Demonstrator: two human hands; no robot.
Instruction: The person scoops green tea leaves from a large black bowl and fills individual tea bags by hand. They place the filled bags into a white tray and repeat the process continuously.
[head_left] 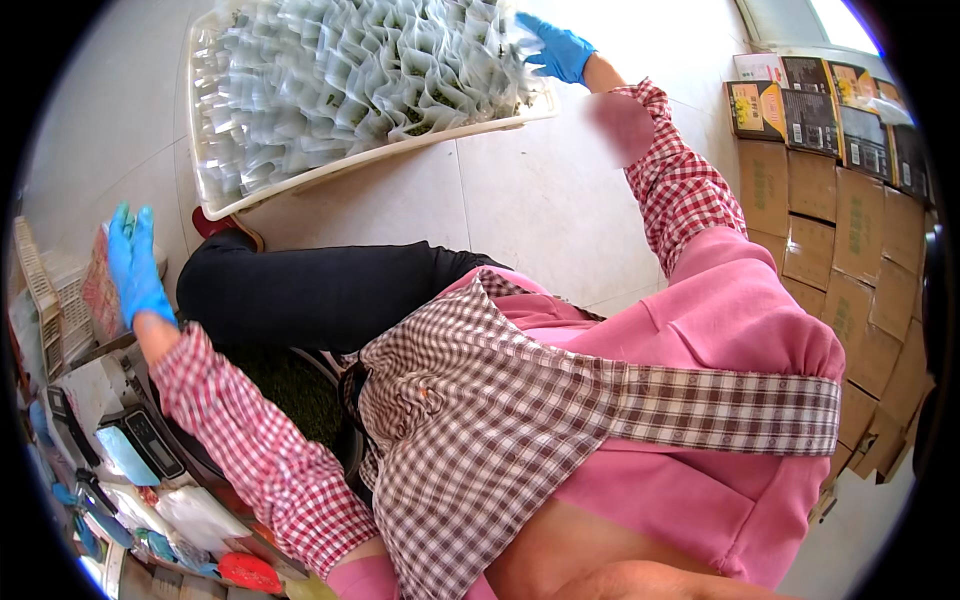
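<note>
A white tray (pixel 300 182) at the top of the view is packed with rows of upright clear plastic bags (pixel 350 75), some with green leafy bits inside. My right hand (pixel 556 50), in a blue glove, is at the tray's right end. Its fingers are spread toward the outermost bags, and whether they touch is unclear. Out to the left, my left hand (pixel 138 268), also blue-gloved, is raised with fingers stretched and nothing visible in it. Right beside it is a reddish patterned packet or cloth (pixel 101 285).
A round dark tub of green leafy material (pixel 295 395) stands under my left forearm. At lower left, a cluttered surface holds a scale-like device with a display (pixel 150 440) and a red object (pixel 250 572). Brown cartons (pixel 855 225) and black boxes (pixel 810 120) are stacked at right.
</note>
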